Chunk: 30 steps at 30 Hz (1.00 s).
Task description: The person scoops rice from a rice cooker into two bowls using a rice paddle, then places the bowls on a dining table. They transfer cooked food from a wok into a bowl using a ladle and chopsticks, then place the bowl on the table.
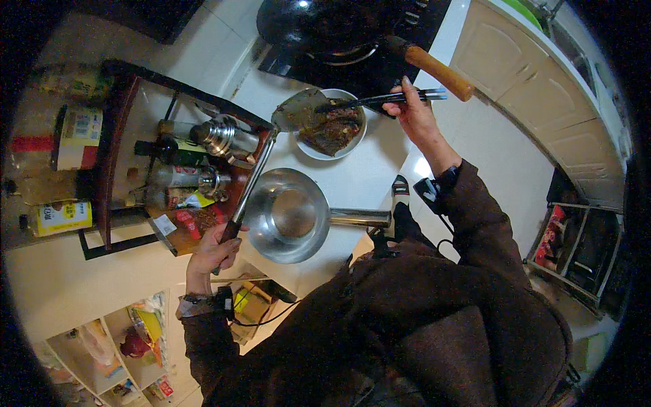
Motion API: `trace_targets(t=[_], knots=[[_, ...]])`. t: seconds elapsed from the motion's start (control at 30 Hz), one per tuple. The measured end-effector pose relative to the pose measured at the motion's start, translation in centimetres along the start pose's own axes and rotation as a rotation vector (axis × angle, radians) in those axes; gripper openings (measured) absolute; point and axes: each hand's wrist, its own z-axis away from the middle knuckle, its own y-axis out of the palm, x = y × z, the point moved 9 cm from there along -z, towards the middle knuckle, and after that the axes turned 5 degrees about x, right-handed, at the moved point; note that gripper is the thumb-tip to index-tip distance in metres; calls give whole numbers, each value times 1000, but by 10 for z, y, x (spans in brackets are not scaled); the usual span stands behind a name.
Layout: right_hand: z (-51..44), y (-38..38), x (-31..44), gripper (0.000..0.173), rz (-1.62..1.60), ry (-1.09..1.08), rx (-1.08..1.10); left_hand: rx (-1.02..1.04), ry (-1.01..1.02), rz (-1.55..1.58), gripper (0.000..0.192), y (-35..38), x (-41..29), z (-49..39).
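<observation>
My left hand [216, 249] grips the dark handle of a metal spatula [300, 109], whose broad, food-smeared blade lies over the left rim of a white bowl [362, 136]. Dark brown cooked food [333, 133], which looks like meat or fish, fills much of the bowl. In my right hand [414, 114] is a pair of dark chopsticks [379, 99] with bluish ends; their tips reach the food beside the spatula blade. Below the bowl, a steel pan [318, 224] stands on the white counter, its metal handle pointing right. A little brownish matter or liquid seems to lie at its bottom.
A dark wok [315, 30] stands on the black gas stove [279, 65] above the bowl; a wooden handle [440, 71] juts out over the counter edge. To the left, a rack [117, 168] holds bottles and a steel shaker [224, 135]. Shelves [109, 330] with packages are at lower left.
</observation>
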Motion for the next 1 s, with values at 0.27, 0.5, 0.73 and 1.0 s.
trace_targets(t=[0.27,0.5,0.73,1.0], knots=[[-3,24,-7,37,-45,37,55,-61,-53,51,26,2,-1,-6],[-10,44,-17,35,-115,47,88,-23,-73,98,27,15,-7,-10],[-12,46,-8,37,-73,29,125,10,-47,94,28,20,-9,-12],[-19,32,-8,38,72,39,80,-7,-45,61,30,19,-15,-10]])
